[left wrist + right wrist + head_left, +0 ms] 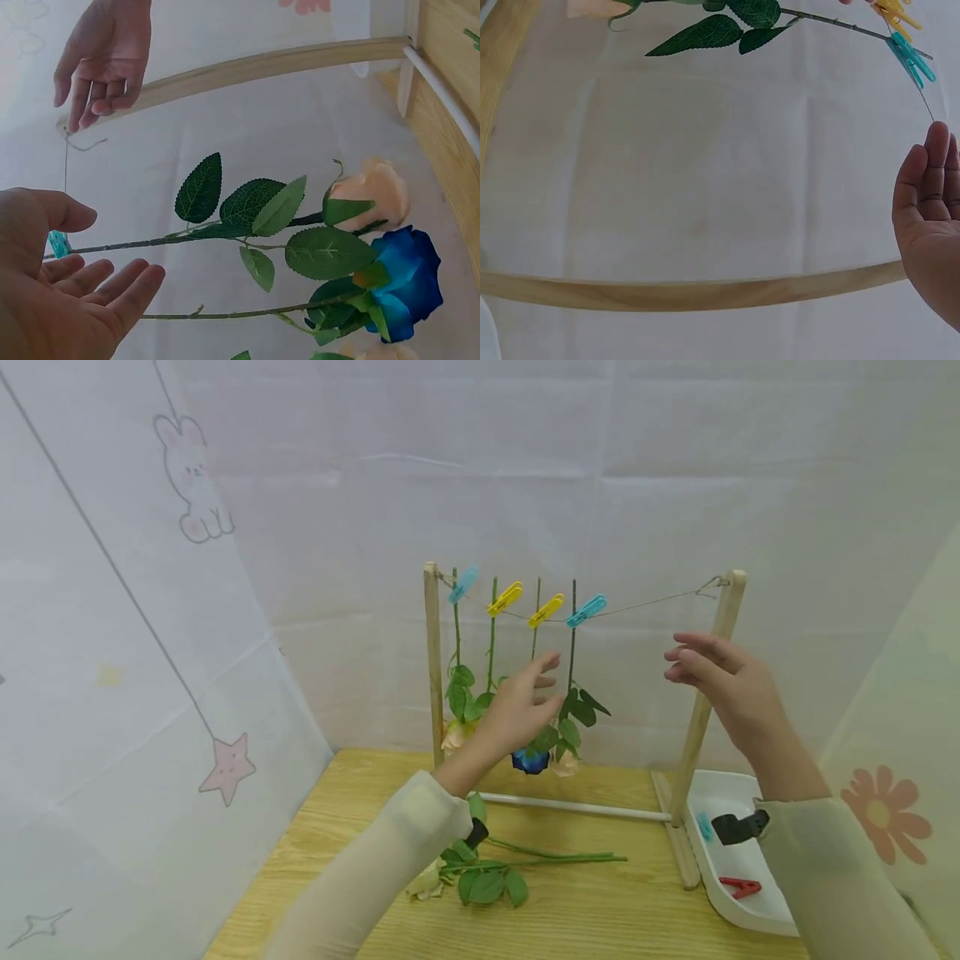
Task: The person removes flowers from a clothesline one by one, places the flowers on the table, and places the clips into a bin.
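My left hand (521, 708) is near the hanging stems with its fingers loosely spread, holding nothing. Over by the right post, my right hand (731, 685) hovers with relaxed fingers and nothing in its grasp. Several roses hang heads down from a string (645, 603). A blue clothespin (587, 610) fastens the rightmost stem, which bears a peach rose (379, 196). Beside it hangs a blue rose (405, 281), its stem under a yellow clothespin (546, 610). Another yellow clothespin (505, 599) and a pale blue clothespin (463, 585) clip the stems farther left.
The wooden rack has a left post (433, 652), a right post (697, 735) and a white bottom bar (577, 807). Cut roses (487, 885) lie on the table (600, 918) in front. At the right, a white tray (723, 785) holds a red clothespin (741, 887) and a blue clothespin (704, 827).
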`<state>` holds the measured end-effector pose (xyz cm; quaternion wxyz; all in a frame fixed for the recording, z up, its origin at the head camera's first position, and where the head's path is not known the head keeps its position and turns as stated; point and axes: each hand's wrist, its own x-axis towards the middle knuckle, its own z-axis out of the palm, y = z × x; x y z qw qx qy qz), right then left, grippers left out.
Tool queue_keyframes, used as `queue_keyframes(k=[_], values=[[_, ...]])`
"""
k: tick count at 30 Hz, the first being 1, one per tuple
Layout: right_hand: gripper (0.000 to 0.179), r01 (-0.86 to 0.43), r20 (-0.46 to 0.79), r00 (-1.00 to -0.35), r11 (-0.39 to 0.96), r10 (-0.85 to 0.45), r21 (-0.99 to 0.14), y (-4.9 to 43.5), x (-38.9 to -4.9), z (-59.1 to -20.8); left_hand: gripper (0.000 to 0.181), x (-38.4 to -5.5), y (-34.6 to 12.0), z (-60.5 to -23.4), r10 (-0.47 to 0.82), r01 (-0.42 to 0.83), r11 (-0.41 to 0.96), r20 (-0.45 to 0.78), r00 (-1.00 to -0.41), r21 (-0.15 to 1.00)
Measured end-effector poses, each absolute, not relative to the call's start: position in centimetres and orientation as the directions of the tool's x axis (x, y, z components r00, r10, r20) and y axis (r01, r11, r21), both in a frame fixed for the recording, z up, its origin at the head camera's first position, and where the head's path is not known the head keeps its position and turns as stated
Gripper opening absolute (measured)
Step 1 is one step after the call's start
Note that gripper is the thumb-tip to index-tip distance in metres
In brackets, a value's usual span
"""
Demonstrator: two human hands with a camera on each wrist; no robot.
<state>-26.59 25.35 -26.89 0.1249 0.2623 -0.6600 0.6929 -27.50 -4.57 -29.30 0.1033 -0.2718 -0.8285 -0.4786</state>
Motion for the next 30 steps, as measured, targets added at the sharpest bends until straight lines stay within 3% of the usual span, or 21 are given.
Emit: queue_keyframes(k=[21,30], values=[[0.035,-0.488,0.490,-0.850,-0.061,-0.192,-0.871,20.6,-29.2,-22.5,0.063,-30.6,-2.4,-29.0,0.277,0.492,0.185,0.435,-0.857,0.851],[0.055,-0.441,0.430,-0.880,0.012,-0.200,-0.897,19.4,-30.1,-21.8,0.061,-31.2,-2.0,-29.2,0.310,0.485,0.110,0.434,-0.846,0.868]])
